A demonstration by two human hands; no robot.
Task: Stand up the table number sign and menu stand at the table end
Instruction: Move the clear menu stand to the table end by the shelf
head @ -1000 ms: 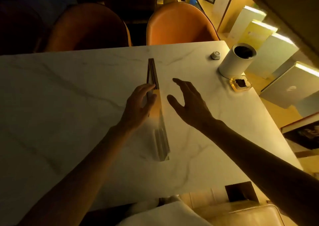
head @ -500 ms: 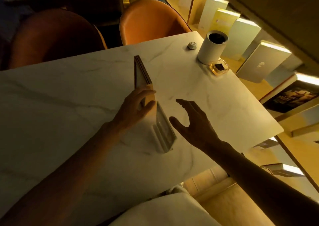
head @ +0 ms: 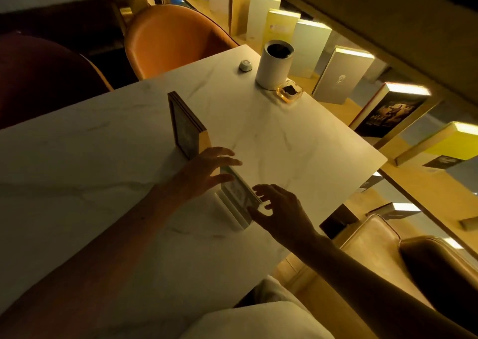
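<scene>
On the white marble table (head: 297,142) a dark wood-framed menu stand (head: 186,126) stands upright on its edge. Just nearer to me stands a clear table number sign (head: 239,196) on a white base, in line with the menu stand. My left hand (head: 207,170) hovers over the sign's far end, with fingers spread and partly hiding it. My right hand (head: 279,209) reaches to the sign's near end. Its thumb and fingertips curl around that corner with a gap showing between them.
A white cylinder container (head: 275,64), a small white puck (head: 245,65) and an amber glass dish (head: 289,93) sit at the far right corner. Orange chairs (head: 176,38) stand behind the table, a beige seat (head: 388,248) at lower right. Lit books (head: 338,77) line the right side.
My left hand has let go of the upright pieces and spread its fingers. My right hand has moved in to the sign's near end. The camera has swung, shifting the table in view.
</scene>
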